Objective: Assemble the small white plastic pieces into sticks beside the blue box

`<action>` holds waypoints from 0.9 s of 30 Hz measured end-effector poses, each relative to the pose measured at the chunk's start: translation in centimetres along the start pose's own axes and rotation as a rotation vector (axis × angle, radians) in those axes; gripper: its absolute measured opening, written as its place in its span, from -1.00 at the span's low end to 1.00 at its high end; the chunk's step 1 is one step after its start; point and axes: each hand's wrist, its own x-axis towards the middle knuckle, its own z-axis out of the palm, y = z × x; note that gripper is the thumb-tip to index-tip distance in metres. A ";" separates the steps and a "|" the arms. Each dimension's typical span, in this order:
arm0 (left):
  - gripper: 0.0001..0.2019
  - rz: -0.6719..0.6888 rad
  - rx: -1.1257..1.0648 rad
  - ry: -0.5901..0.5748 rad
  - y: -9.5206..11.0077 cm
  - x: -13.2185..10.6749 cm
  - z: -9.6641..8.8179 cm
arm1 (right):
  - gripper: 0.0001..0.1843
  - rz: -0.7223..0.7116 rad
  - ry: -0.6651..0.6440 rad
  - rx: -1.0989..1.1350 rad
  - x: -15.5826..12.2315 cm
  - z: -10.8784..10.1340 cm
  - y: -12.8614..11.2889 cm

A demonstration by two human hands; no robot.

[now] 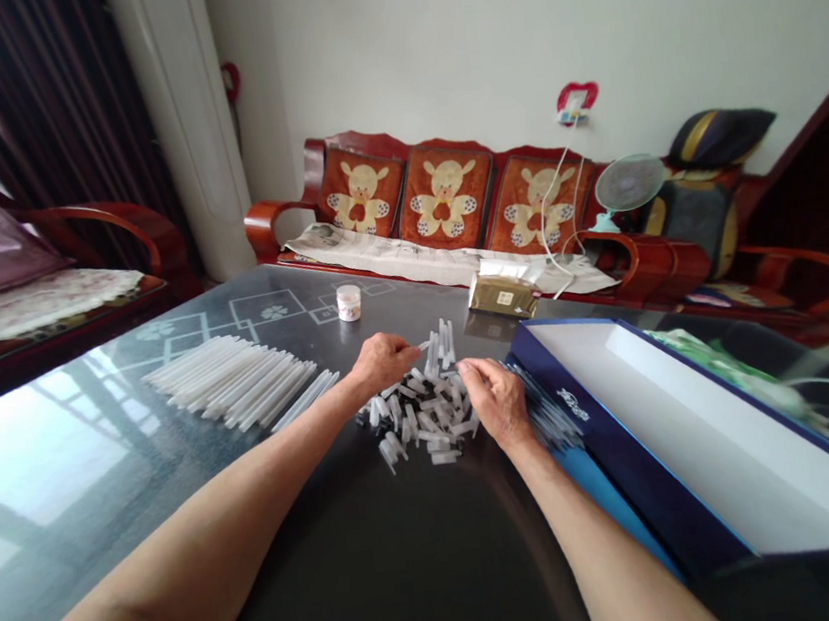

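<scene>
My left hand (386, 358) is closed in a pinch above the far side of a pile of small translucent plastic caps (438, 413). A small whitish piece (423, 346) shows at its fingertips. At the pile's right edge, my right hand (499, 403) has its fingers curled together; whatever they hold is hidden. Several caps stand grouped (440, 346) between the two hands, and dark bits show among the heap. Left of the left hand lies a row of long white translucent tubes (234, 381). Thin dark sticks (554, 416) lie just right of the right hand.
A long blue box (691, 438) with a white inside stands on the dark glossy table (385, 566) at the right. Farther back are a small white tub (348, 303) and a tissue box (503, 295). Beyond the table stands a wooden sofa (265, 230) with cushions.
</scene>
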 end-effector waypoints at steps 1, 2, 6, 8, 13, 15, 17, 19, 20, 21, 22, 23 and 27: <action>-0.68 -0.002 0.005 0.000 0.0 0.0 0.0 | -0.71 -0.019 0.029 -0.019 -0.1 0.2 0.1; -0.69 -0.001 0.010 -0.001 0.1 -0.1 0.0 | -0.72 -0.050 0.042 -0.043 -0.3 0.3 0.1; -0.71 0.028 0.096 0.005 0.8 -0.7 -0.1 | -0.78 -0.207 -0.010 -0.145 -0.8 1.0 0.3; -0.71 0.051 0.166 0.036 1.2 -0.9 0.0 | -0.80 -0.240 -0.027 -0.171 -1.0 1.3 0.5; -0.68 -0.012 0.405 0.058 1.5 -0.1 -0.9 | -0.82 -0.254 0.015 -0.150 -1.1 1.3 0.7; -0.68 -0.051 0.512 0.030 1.1 0.4 -2.3 | -0.83 -0.249 0.036 -0.138 -1.0 1.2 0.7; -0.70 -0.087 0.573 0.018 0.4 0.7 -4.3 | -0.83 -0.244 0.035 -0.128 -1.0 1.2 0.8; -0.71 -0.116 0.632 0.008 -0.7 0.4 -6.3 | -0.83 -0.239 0.028 -0.119 -1.0 1.3 0.8; -0.72 -0.130 0.660 -0.001 -1.2 0.1 -7.3 | -0.82 -0.237 0.025 -0.115 -1.0 1.4 0.8; -0.73 -0.141 0.684 -0.014 -1.8 -0.4 -8.1 | -0.82 -0.235 0.023 -0.113 -0.9 1.4 0.8; -0.75 -0.152 0.704 -0.026 -2.5 -1.0 -8.7 | -0.81 -0.233 0.025 -0.112 -0.9 1.5 0.8; -0.76 -0.162 0.720 -0.037 -3.1 -1.6 -9.2 | -0.81 -0.230 0.028 -0.111 -0.9 1.5 0.8; -0.78 -0.206 0.758 -0.060 -4.8 -3.6 -10.0 | -0.80 -0.215 0.030 -0.114 -0.9 1.5 0.7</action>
